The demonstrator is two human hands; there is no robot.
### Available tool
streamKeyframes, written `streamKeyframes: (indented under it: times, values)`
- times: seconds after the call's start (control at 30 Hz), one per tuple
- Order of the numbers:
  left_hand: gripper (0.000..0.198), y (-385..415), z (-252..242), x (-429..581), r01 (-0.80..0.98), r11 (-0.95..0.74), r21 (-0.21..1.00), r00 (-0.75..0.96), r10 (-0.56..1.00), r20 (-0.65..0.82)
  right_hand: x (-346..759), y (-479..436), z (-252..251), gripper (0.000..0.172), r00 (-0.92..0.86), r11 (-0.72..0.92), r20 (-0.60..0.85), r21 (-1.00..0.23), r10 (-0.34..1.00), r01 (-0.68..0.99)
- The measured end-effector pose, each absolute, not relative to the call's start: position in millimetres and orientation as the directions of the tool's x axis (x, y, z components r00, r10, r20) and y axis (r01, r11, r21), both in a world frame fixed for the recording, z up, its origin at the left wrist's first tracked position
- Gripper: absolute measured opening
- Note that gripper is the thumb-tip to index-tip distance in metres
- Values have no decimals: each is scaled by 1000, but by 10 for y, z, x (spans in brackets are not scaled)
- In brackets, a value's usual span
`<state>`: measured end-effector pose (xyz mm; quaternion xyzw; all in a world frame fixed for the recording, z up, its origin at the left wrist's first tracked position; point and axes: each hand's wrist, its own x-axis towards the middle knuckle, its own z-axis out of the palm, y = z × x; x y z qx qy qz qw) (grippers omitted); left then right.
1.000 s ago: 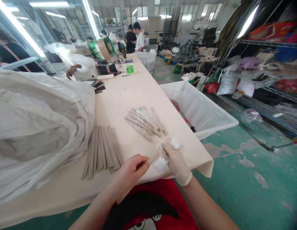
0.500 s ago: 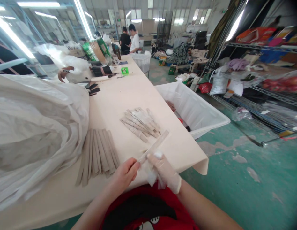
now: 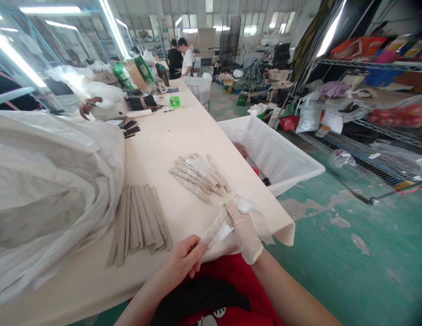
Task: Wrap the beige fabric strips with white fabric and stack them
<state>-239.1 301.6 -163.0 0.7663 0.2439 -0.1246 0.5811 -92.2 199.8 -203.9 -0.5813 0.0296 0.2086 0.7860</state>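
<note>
Our bare left hand [image 3: 185,260] pinches the near end of a thin pale strip [image 3: 213,231] between thumb and fingers, over the front edge of the worktop [image 3: 183,131]. Our gloved right hand [image 3: 244,232] closes round the strip's far part with a white cloth [image 3: 254,210] bunched in it, so we cannot see where the strip ends. Just beyond lies a loose heap of pale strips [image 3: 199,174]. To the left, a row of grey-brown strips [image 3: 139,222] lies beside a big white bag [image 3: 44,181], cut off at the picture's edge. A white bin [image 3: 275,154] stands alongside, its contents hard to make out.
</note>
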Motion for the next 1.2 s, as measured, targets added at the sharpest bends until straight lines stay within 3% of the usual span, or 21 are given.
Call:
streamKeyframes:
  times: [0.1, 0.23, 0.37, 0.47, 0.6, 0.8, 0.9, 1.1, 1.2]
  values:
    - [33, 2940, -1650, -2292, 498, -230, 836, 856, 282, -433, -1088, 2063, -2053, 40, 911, 72, -345, -927, 224, -369]
    - [35, 2905, -1614, -2154, 423, -359, 832, 882, 373, -288, -1397, 2161, -2106, 42, 817, 57, -442, -867, 371, -495]
    - [34, 2982, -1591, -2195, 430, -402, 808, 889, 341, -304, -1242, 2074, -2037, 38, 796, 245, -377, -811, 473, -530]
    - [33, 2977, -1639, -2235, 451, -387, 805, 884, 317, -343, -1089, 2053, -1961, 34, 778, 409, -408, -680, 478, -608]
    - [32, 2894, -1738, -2155, 442, -207, 873, 860, 373, -347, -1149, 2137, -1958, 29, 595, 295, -487, -559, 639, -775]
    - [28, 3226, -1744, -1644, 211, 194, 958, 721, 631, -286, -939, 2065, -1930, 31, 616, 441, -366, -458, 697, -772]
    - [21, 3550, -1723, -1305, 191, 239, 952, 720, 626, -301, -793, 1989, -1872, 30, 563, 433, -337, -389, 755, -813]
    - [30, 3587, -1694, -1279, 283, 67, 957, 725, 639, -259, -771, 1948, -1850, 26, 597, 455, -301, -426, 743, -782]
    - [32, 3343, -1668, -1518, 317, -191, 929, 877, 433, -210, -793, 2007, -1924, 24, 644, 468, -296, -487, 706, -737]
